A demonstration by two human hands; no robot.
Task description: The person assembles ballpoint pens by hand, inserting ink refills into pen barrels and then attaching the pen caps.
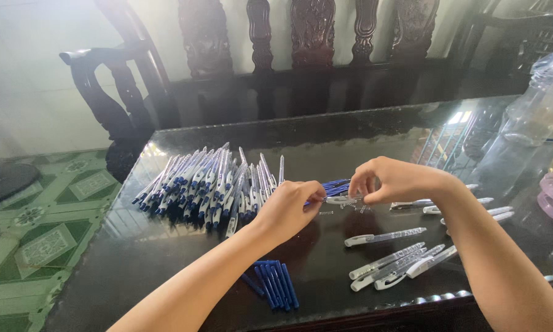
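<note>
Between the two sets of fingertips, right at the middle of the glossy dark table [166, 258], sits a slim pen part [341, 199], white with a clear barrel. The left hand [289, 209] has its fingers curled in and pinched together at the blue end, though exactly what is nipped there is hidden behind the knuckles. The right hand [396, 179] arches over, thumb and forefinger closing on the white end, other fingers tucked.

Just below the fingertips lie tiny springs [350, 208] scattered on the glass; those look featherlight and likely to roll or skip away, best taken by a fingertip pinch from the sides. The pen barrel looks light, stiff and smooth, probably slippery on this polished top, so a grip across its middle or at the clip end seems safest.

Left of the left fingers: a big heap of assembled blue-and-white pens [203, 184]. Beneath that wrist, a bundle of blue refills [275, 283]. Under the right forearm, several clear empty barrels [393, 264].
</note>
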